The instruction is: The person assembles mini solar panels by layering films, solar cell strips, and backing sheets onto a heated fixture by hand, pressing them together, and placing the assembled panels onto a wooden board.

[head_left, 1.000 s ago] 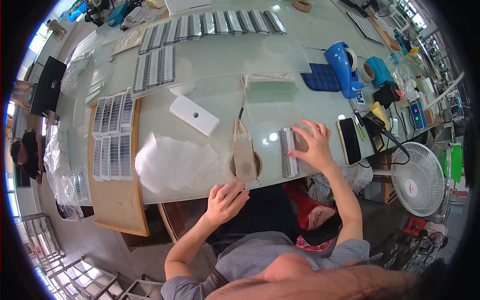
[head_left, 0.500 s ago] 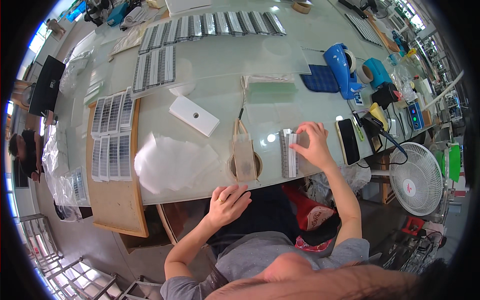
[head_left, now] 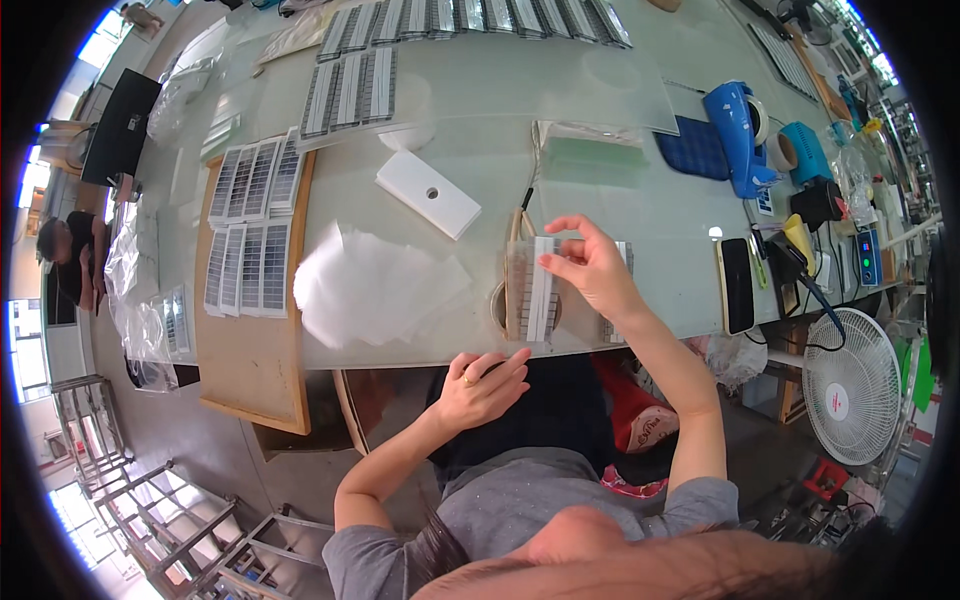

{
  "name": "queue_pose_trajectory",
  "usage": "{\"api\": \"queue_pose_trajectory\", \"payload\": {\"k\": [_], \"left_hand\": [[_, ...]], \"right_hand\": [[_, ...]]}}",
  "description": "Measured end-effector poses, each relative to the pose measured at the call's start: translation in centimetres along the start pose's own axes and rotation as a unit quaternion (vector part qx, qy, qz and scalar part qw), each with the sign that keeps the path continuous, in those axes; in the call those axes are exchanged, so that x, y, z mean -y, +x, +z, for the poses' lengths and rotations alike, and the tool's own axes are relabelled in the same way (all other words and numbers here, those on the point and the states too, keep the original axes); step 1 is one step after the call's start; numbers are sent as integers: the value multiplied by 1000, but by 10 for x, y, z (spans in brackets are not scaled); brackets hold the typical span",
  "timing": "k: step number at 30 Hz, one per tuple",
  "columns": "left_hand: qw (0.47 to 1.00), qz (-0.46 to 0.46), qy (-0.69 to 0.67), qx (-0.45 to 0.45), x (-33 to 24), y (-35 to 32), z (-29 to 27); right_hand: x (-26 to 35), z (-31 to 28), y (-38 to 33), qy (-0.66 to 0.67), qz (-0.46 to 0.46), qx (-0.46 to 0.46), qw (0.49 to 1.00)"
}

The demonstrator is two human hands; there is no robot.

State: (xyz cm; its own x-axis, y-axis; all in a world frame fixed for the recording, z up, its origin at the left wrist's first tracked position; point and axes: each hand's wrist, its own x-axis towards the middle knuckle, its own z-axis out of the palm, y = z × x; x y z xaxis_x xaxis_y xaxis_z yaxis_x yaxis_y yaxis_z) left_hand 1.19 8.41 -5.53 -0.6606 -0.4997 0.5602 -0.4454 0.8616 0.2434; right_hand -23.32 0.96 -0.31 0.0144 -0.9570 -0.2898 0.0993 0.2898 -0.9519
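My right hand (head_left: 592, 268) grips a long narrow strip of small grey cells (head_left: 541, 288) and holds it over a tan tray (head_left: 519, 290) near the table's front edge. More strips (head_left: 618, 300) lie just right of that hand, partly hidden by it. My left hand (head_left: 487, 383) rests at the front edge of the table, below the tray, fingers spread and holding nothing. A sheet of thin white paper (head_left: 375, 285) lies to the left of the tray.
A white block with a hole (head_left: 427, 193) lies behind the paper. Rows of grey cell strips (head_left: 252, 225) sit on a wooden board at left. A black phone (head_left: 735, 285), blue tool (head_left: 735, 125) and white fan (head_left: 850, 385) stand at right.
My right hand has picked up a strip from the pile at right and carried it left over the tan tray. My left hand has stayed at the table edge.
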Motion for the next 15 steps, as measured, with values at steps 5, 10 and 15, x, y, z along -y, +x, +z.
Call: {"api": "queue_pose_trajectory", "payload": {"k": [5,10,15], "left_hand": [[1000,-7,-11,2,0,0,0],[1000,-3,-15,2,2,1,-1],[1000,1,-19,0,2,3,-1]], "right_hand": [[-9,11,7,-60,-21,2,998],[-9,14,7,-91,-32,1,995],[-9,14,8,-140,-53,-2,989]]}}
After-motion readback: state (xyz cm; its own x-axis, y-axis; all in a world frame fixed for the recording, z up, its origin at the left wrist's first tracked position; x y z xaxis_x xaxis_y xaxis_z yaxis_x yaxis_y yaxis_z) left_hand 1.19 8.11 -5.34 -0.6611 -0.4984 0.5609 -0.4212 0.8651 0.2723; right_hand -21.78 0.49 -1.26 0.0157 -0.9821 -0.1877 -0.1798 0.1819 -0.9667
